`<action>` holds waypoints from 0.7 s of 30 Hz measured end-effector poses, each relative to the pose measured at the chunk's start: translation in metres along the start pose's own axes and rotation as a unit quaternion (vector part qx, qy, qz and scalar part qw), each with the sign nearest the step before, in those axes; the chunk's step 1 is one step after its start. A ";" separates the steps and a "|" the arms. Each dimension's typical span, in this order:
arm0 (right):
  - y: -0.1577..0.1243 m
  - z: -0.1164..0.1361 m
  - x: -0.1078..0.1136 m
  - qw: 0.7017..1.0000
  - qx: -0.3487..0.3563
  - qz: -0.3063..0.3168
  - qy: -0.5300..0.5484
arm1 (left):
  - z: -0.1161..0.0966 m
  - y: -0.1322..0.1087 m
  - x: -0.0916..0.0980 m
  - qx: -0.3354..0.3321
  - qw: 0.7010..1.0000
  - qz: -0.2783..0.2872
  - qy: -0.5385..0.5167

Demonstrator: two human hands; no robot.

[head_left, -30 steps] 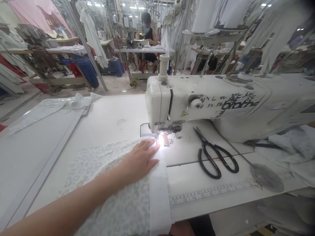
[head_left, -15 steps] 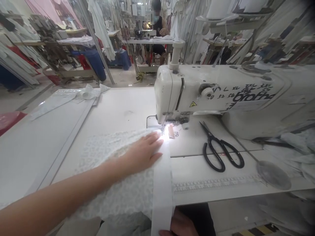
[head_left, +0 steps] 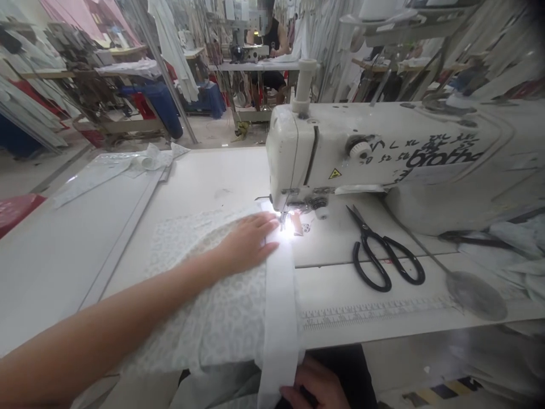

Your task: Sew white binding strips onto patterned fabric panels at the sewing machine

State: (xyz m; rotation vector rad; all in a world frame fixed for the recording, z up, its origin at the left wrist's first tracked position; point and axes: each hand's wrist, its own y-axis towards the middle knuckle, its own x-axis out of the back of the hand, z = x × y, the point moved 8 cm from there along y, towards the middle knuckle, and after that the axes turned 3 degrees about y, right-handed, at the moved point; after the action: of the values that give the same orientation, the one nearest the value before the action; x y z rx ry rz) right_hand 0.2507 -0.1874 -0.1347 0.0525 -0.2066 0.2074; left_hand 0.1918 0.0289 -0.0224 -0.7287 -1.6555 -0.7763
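Note:
My left hand lies flat on pale leopard-print fabric, fingers stretched out just left of the lit presser foot. Along the fabric's right edge runs a white strip, which passes under the foot of the white sewing machine and hangs over the table's front edge. Low in the view, my right hand has its fingers closed at the strip's right edge; part of its grip is hidden.
Black-handled scissors lie right of the needle, with a ruler scale along the table's front. White boards or sheets cover the left side, with fabric scraps on top. A co-worker sits at another machine behind.
The fabric and strip have advanced away from me under the foot, and the strip now shows behind it. My left hand has moved slightly forward and left; my right hand has come up further into view.

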 end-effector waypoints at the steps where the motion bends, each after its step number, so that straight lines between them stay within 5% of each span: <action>1: -0.001 0.001 0.002 1.000 -0.002 -0.019 0.005 | 0.001 0.002 0.000 0.000 1.000 0.003 0.003; 5: -0.010 0.006 0.009 0.996 -0.017 -0.082 0.042 | -0.009 -0.013 0.000 0.048 0.999 0.021 0.009; 12: -0.029 0.016 0.020 0.988 -0.055 -0.127 0.070 | -0.006 -0.082 -0.003 0.196 0.979 0.057 0.013; 21: -0.038 0.018 0.026 0.978 -0.073 -0.176 0.081 | 0.017 -0.082 -0.003 0.170 0.984 0.026 0.056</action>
State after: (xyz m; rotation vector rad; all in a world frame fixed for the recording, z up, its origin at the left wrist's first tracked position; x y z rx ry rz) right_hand 0.2803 -0.2203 -0.1131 -0.0740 -0.0478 -0.1563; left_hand 0.1177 -0.0067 -0.0376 -0.4761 -1.6067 -0.4714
